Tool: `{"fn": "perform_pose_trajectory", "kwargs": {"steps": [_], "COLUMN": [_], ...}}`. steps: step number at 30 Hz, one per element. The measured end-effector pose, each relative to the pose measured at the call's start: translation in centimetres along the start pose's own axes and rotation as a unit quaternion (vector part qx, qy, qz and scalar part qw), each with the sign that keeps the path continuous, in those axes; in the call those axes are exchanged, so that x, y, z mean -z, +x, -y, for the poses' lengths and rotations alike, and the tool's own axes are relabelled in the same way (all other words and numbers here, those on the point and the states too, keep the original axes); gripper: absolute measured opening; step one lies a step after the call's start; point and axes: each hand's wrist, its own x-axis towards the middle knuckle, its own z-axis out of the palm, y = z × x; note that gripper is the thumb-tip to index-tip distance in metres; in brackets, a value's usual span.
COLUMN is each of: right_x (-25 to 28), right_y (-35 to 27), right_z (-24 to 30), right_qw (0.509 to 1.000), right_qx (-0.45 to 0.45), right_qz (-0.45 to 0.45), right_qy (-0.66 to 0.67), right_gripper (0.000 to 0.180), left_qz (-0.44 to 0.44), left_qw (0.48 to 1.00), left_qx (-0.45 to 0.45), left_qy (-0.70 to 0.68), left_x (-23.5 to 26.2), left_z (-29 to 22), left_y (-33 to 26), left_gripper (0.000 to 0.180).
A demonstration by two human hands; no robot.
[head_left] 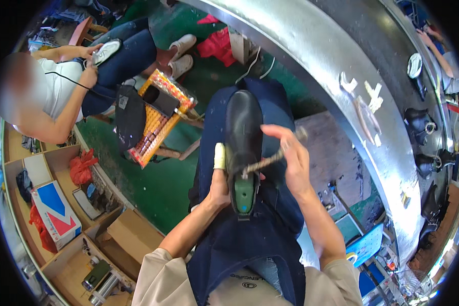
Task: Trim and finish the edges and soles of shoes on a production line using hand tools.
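Clasping the shoe [244,117] along its left side with our left hand [219,186], we grip a brown stick [266,162] in our right hand [295,163], its near end by the green last [244,196]. Toe pointing away, the shoe lies lengthwise on our lap [212,135], between both hands, left of the bench [303,46].
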Motion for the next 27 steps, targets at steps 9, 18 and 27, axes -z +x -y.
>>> {"fn": "perform_pose_trajectory", "kwargs": {"steps": [9,18,27], "right_x": [-0.9,15.3,35.3], "right_y": [-4.8,5.3,18.4], "right_z": [1.8,8.2,10.0], "right_qw": [0.978,0.935,0.74], "right_qx": [-0.013,0.029,-0.136], "right_qz": [-0.033,-0.307,-0.381], "right_qy": [-0.205,-0.177,-0.538], "right_gripper": [0.081,0.097,0.091], "left_qz": [-0.087,-0.019,-0.249], "left_qw": [0.963,0.917,0.878], "left_qx": [-0.215,-0.227,-0.205], "left_qy": [0.134,0.328,0.352], "left_x": [-0.8,-4.1,6.7], "left_z": [0.4,-6.6,-4.1], "left_y": [6.0,6.9,5.1], "left_gripper": [0.058,0.069,0.048]}}
